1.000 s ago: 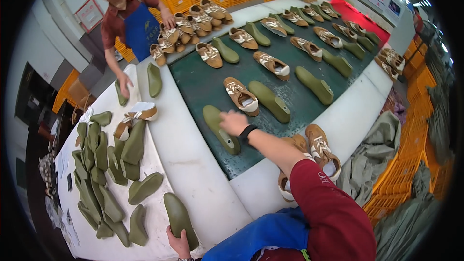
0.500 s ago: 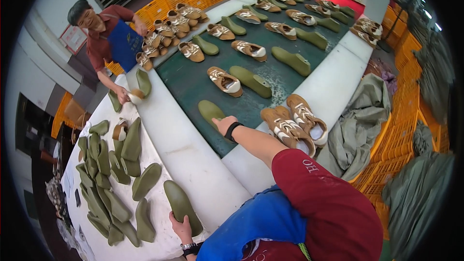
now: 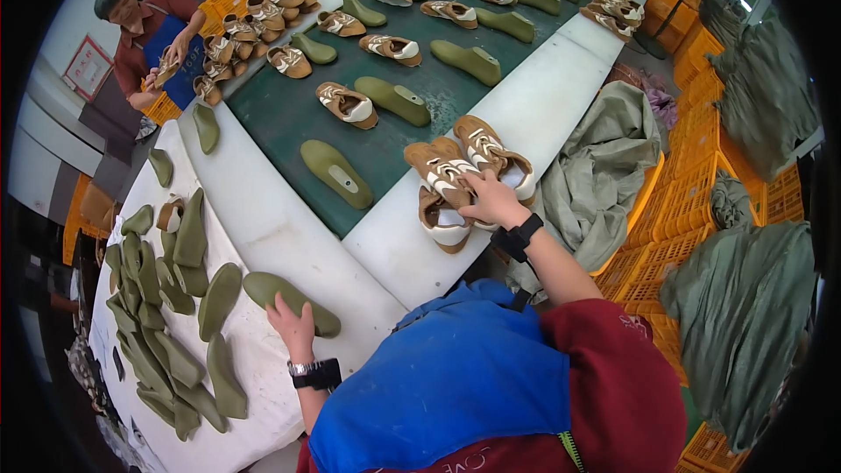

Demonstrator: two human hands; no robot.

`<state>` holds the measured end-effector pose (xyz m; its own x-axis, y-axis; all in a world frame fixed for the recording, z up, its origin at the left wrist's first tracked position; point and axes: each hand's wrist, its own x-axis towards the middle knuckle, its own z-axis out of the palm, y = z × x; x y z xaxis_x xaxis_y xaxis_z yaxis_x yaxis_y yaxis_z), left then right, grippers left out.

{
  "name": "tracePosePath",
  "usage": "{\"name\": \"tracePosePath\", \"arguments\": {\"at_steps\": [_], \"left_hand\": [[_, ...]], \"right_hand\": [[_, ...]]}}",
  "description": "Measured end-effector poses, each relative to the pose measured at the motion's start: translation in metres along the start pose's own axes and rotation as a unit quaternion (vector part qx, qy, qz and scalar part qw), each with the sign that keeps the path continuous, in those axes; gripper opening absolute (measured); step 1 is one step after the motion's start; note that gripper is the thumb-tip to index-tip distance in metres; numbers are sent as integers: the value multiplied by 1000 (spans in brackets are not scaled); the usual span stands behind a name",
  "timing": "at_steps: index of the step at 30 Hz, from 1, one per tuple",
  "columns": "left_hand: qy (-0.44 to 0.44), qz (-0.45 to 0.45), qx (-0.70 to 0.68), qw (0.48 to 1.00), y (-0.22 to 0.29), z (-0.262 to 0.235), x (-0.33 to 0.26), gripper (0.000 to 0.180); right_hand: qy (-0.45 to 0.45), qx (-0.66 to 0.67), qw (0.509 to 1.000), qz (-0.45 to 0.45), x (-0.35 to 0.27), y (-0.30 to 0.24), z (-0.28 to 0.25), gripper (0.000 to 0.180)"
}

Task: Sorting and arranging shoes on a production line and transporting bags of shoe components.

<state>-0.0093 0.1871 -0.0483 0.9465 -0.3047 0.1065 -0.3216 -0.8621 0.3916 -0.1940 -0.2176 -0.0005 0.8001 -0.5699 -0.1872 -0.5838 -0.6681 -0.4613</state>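
Your right hand (image 3: 492, 201) lies on top of a small group of brown shoes (image 3: 469, 175) at the near edge of the green belt (image 3: 280, 114). Its fingers are bent down over one shoe, but I cannot tell if they really grip it or only press on it. Your left hand (image 3: 293, 326) rests with spread fingers on a green last (image 3: 289, 302), which lies on the white table (image 3: 289, 236) beside you; the hand is flat on it, not closed around it.

To do this well, I think you should take only one shoe, close the fingers around its heel part, and keep the other shoes from sliding off the edge. Hold the last steady with the left palm, so it does not roll.

More lasts (image 3: 166, 315) lie in a pile on the table to your left. On the belt, single lasts and shoes lie in rows, well apart. A person (image 3: 153, 31) at the far end holds a shoe.

The lowest shoe of the group is partly covered by your hand and by the shoes above. Your blue apron (image 3: 447, 385) hides the near table edge. The grey sacks (image 3: 604, 158) on your right are closed, so what is inside I cannot see.
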Motion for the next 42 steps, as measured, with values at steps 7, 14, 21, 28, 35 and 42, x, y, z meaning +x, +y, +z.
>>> {"name": "tracePosePath", "arguments": {"at_steps": [7, 14, 21, 28, 35, 42], "left_hand": [[-273, 187, -236, 914, 134, 6, 31, 64], [-192, 306, -387, 848, 207, 6, 4, 101], [-222, 56, -480, 847, 160, -21, -13, 74], [-92, 0, -417, 904, 127, -34, -25, 50], [182, 170, -195, 949, 123, -69, -7, 51], [124, 243, -180, 945, 136, -85, 9, 34]], "right_hand": [[210, 203, 947, -133, 3, -27, 39, 39], [-55, 595, 798, -84, -50, -119, 17, 44], [-300, 656, 680, -133, -46, -146, 10, 56], [54, 138, 879, -454, -41, -182, 13, 42], [164, 181, 841, -482, -24, -206, 28, 32], [164, 299, 863, -373, -21, -194, 14, 35]]}}
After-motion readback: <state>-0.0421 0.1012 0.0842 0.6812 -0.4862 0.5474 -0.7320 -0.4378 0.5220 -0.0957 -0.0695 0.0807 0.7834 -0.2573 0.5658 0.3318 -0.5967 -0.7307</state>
